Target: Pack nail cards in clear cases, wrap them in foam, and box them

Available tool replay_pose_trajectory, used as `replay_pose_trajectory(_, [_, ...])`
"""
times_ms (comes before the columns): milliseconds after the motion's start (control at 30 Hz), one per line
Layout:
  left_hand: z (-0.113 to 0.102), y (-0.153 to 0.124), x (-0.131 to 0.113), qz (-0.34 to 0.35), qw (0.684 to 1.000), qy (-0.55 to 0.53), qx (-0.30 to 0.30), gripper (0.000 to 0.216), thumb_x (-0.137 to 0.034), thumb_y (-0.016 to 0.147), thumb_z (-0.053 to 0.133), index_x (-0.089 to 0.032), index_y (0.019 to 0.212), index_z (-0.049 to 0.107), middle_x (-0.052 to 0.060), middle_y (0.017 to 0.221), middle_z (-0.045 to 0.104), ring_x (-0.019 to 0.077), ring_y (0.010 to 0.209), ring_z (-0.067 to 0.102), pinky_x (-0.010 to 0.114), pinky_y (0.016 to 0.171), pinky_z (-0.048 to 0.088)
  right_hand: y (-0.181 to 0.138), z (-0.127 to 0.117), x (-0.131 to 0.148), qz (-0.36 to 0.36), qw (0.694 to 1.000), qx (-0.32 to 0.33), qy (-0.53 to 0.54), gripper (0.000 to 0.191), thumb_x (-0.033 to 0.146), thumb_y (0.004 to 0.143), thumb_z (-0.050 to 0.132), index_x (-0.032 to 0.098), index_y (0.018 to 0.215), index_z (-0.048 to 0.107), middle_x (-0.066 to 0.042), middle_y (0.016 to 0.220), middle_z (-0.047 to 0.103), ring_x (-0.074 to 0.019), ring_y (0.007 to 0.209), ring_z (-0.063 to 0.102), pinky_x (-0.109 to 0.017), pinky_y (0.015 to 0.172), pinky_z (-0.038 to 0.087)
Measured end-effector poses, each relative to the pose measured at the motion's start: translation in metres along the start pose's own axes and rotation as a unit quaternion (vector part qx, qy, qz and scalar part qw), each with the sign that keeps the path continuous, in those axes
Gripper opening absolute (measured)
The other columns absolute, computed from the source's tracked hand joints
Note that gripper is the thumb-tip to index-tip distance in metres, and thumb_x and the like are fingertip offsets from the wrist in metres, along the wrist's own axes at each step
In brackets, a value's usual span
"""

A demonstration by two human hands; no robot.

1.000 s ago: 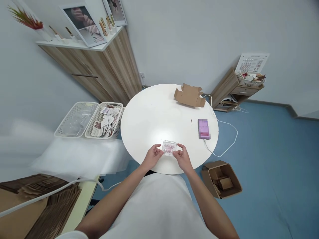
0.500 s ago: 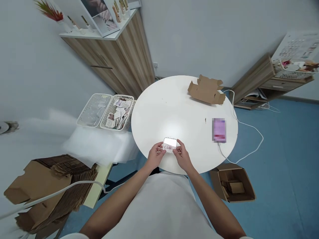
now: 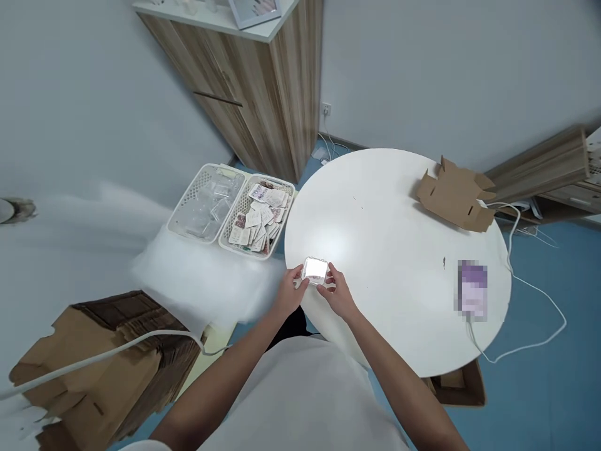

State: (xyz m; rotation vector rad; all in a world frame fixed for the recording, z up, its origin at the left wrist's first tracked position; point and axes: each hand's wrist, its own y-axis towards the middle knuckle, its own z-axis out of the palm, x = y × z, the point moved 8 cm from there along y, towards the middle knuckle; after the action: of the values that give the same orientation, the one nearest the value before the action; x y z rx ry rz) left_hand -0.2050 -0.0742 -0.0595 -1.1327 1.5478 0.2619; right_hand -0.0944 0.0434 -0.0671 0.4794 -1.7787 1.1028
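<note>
A small clear plastic case (image 3: 315,270), glaring white under the light, is held between both my hands above the near left edge of the round white table (image 3: 389,207). My left hand (image 3: 290,292) pinches its left end. My right hand (image 3: 335,293) pinches its right end, fingers curled. Earlier frames showed pink nail pieces inside; here the glare hides them.
Two white mesh baskets stand left of the table: one (image 3: 207,200) with clear plastic cases, one (image 3: 259,216) with printed cards. A folded cardboard box (image 3: 455,194) and a phone (image 3: 472,290) with a white cable lie on the table. Stacked flat cartons (image 3: 107,351) lie lower left; a wooden cabinet (image 3: 253,81) stands behind.
My view has swung left and down, so the table now sits to the right. Both hands keep their hold on the case, which has tilted so its top catches the light.
</note>
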Motion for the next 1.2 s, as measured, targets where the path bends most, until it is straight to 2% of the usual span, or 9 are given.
replay_pose_trajectory(100, [-0.017, 0.030, -0.004, -0.001, 1.000, 0.014, -0.005, 0.047, -0.031, 0.072, 0.057, -0.021, 0.117, 0.051, 0.007, 0.102, 0.050, 0.0208, 0.096, 0.050, 0.032, 0.077, 0.043, 0.031, 0.016, 0.012, -0.006, 1.000, -0.021, -0.013, 0.076, 0.038, 0.066, 0.062, 0.029, 0.133, 0.027, -0.007, 0.113, 0.043, -0.0201, 0.095, 0.048, -0.036, 0.076, 0.047])
replay_pose_trajectory(167, [-0.021, 0.051, -0.007, 0.005, 1.000, 0.017, 0.000, 0.050, -0.032, 0.072, 0.057, -0.021, 0.120, 0.049, 0.008, 0.104, 0.048, 0.0206, 0.095, 0.049, 0.032, 0.076, 0.043, 0.049, 0.022, 0.022, -0.022, 0.998, -0.043, -0.027, 0.075, 0.038, 0.067, 0.061, 0.028, 0.133, 0.027, -0.008, 0.117, 0.042, -0.0212, 0.096, 0.047, -0.037, 0.077, 0.046])
replay_pose_trajectory(300, [-0.017, 0.085, -0.008, 0.028, 0.999, 0.027, 0.023, 0.054, -0.032, 0.074, 0.055, -0.022, 0.125, 0.042, 0.009, 0.109, 0.042, 0.0201, 0.095, 0.049, 0.033, 0.078, 0.043, 0.076, 0.030, 0.033, -0.037, 0.996, -0.067, -0.054, 0.069, 0.035, 0.069, 0.059, 0.027, 0.131, 0.030, -0.008, 0.124, 0.039, -0.0224, 0.103, 0.045, -0.038, 0.081, 0.045])
replay_pose_trajectory(467, [-0.008, 0.107, -0.005, 0.051, 0.996, 0.053, 0.049, 0.055, -0.031, 0.076, 0.053, -0.021, 0.128, 0.038, 0.010, 0.114, 0.038, 0.0222, 0.106, 0.044, 0.037, 0.088, 0.039, 0.089, 0.034, 0.025, -0.021, 0.993, -0.088, -0.075, 0.072, 0.031, 0.068, 0.058, 0.025, 0.132, 0.027, -0.009, 0.127, 0.036, -0.0235, 0.108, 0.043, -0.039, 0.081, 0.045])
replay_pose_trajectory(733, [-0.007, 0.113, 0.001, 0.058, 0.994, 0.057, 0.068, 0.056, -0.028, 0.075, 0.053, -0.020, 0.128, 0.037, 0.011, 0.122, 0.037, 0.0244, 0.116, 0.037, 0.039, 0.095, 0.034, 0.094, 0.039, 0.032, -0.051, 0.987, -0.097, -0.121, 0.069, 0.028, 0.069, 0.057, 0.026, 0.132, 0.028, -0.008, 0.130, 0.038, -0.0270, 0.115, 0.038, -0.045, 0.089, 0.038])
replay_pose_trajectory(1033, [-0.006, 0.112, 0.007, 0.062, 0.994, 0.060, 0.064, 0.060, -0.027, 0.076, 0.053, -0.019, 0.131, 0.031, 0.012, 0.128, 0.034, 0.0253, 0.119, 0.035, 0.041, 0.096, 0.033, 0.092, 0.043, 0.028, -0.055, 0.983, -0.084, -0.151, 0.076, 0.027, 0.069, 0.057, 0.024, 0.135, 0.021, -0.009, 0.137, 0.028, -0.0280, 0.123, 0.029, -0.047, 0.094, 0.034])
replay_pose_trajectory(1200, [-0.008, 0.099, 0.011, 0.064, 0.996, 0.046, 0.042, 0.064, -0.029, 0.075, 0.054, -0.020, 0.132, 0.027, 0.012, 0.131, 0.031, 0.0250, 0.120, 0.035, 0.041, 0.097, 0.033, 0.080, 0.040, 0.020, -0.049, 0.988, -0.071, -0.129, 0.079, 0.028, 0.068, 0.058, 0.024, 0.136, 0.017, -0.009, 0.140, 0.021, -0.0268, 0.123, 0.029, -0.045, 0.092, 0.038])
